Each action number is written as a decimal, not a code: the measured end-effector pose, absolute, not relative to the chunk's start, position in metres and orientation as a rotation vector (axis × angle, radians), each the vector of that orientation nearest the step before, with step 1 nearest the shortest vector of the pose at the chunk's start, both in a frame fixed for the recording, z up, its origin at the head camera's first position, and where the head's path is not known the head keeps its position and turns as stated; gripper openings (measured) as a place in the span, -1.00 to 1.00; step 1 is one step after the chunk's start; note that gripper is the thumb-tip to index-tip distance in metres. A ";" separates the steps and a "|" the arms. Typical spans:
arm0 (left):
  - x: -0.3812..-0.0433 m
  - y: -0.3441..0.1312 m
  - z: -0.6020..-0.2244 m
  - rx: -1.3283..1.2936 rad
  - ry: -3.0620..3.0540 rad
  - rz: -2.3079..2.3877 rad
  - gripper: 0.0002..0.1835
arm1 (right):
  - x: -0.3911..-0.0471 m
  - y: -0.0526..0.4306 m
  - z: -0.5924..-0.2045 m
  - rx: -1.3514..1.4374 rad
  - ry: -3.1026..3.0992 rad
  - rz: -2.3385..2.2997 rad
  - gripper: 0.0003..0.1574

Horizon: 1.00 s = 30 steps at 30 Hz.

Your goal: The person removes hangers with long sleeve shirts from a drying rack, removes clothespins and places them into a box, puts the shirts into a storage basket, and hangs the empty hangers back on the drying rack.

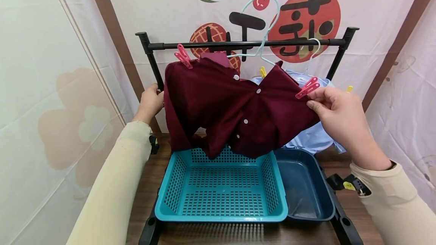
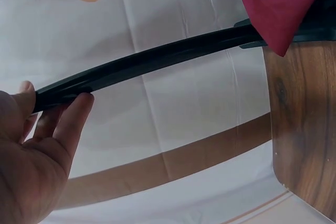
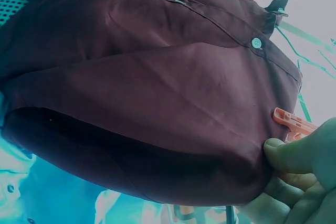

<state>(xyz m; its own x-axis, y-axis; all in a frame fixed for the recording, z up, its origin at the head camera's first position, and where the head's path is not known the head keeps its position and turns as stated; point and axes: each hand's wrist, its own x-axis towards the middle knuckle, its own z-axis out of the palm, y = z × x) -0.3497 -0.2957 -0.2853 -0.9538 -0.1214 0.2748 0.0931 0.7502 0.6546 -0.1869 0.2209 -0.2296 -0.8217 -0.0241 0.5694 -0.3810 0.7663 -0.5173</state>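
Note:
A dark red button-up shirt (image 1: 211, 101) hangs crookedly on a pale blue hanger (image 1: 277, 8), whose hook loops over the black rack's top bar (image 1: 218, 45). One pink clothespin (image 1: 183, 56) grips its left shoulder and another pink clothespin (image 1: 307, 88) the right one. My right hand (image 1: 344, 118) pinches the shirt's right shoulder between thumb and fingers, just beside that clothespin; in the right wrist view the thumb presses on the cloth. At the left, my left hand (image 1: 150, 103) holds the rack's upright pole (image 2: 147, 61), with thumb and fingers around it in the left wrist view.
Beneath the shirt sits a turquoise perforated basket (image 1: 223, 217), with a dark blue basin (image 1: 303, 184) to its right. A light blue shirt (image 1: 308, 139) with yellow clothespins hangs behind on a white hanger (image 1: 317, 44). The rack's feet (image 1: 344, 224) stand on a wooden table (image 1: 141, 192).

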 end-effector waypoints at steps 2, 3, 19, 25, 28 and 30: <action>-0.350 -0.296 -0.286 0.020 -2.647 -1.006 -0.51 | -0.187 0.222 -0.234 0.298 -2.429 0.884 -0.72; -0.350 -0.295 -0.286 0.018 -2.645 -1.003 -0.52 | -0.187 0.222 -0.236 0.293 -2.436 0.886 -0.71; -0.351 -0.291 -0.290 0.058 -2.632 -1.166 -0.56 | -0.188 0.225 -0.274 0.278 -2.520 0.905 -0.75; -0.353 -0.292 -0.291 0.068 -2.630 -1.140 -0.57 | -0.188 0.223 -0.286 0.305 -2.531 0.878 -0.79; -0.353 -0.292 -0.293 0.070 -2.637 -1.147 -0.56 | -0.187 0.222 -0.293 0.315 -2.532 0.865 -0.80; -0.354 -0.292 -0.294 0.071 -2.640 -1.154 -0.56 | -0.186 0.222 -0.297 0.314 -2.536 0.864 -0.82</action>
<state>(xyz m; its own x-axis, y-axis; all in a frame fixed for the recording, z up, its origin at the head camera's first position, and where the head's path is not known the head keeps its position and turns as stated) -0.3539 -0.2918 -0.2935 -0.9653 -0.1472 0.2158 0.0585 0.6834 0.7277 -0.1865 0.2217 -0.2971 -0.8772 -0.0706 0.4750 -0.3458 0.7792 -0.5228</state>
